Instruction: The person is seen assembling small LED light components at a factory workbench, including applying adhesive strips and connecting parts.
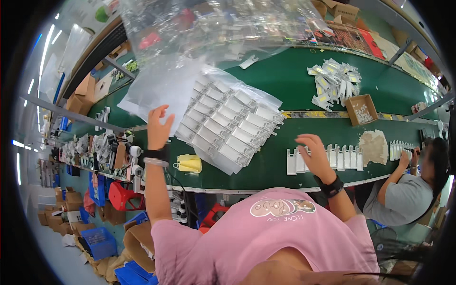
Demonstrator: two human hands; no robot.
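Observation:
My left hand [159, 129] is raised with thumb and fingers apart, at the left edge of a clear plastic bag and white sheet [178, 85]. Rows of white rectangular plastic housings [223, 124] lie tilted on that sheet, to the hand's right. My right hand [314, 154] is open too, fingers spread, over the left part of an upright row of similar housings [350, 157] along the bench's near edge. Whether its fingertips touch the row I cannot tell. Neither hand shows anything in its grasp.
A pile of housings with yellow patches [327, 83] lies farther back, by a small cardboard box [348, 112] of white bits. A yellow bundle [189, 164] sits near the front edge. Crumpled clear film [213, 28] hangs at the back. A co-worker [403, 194] works at right.

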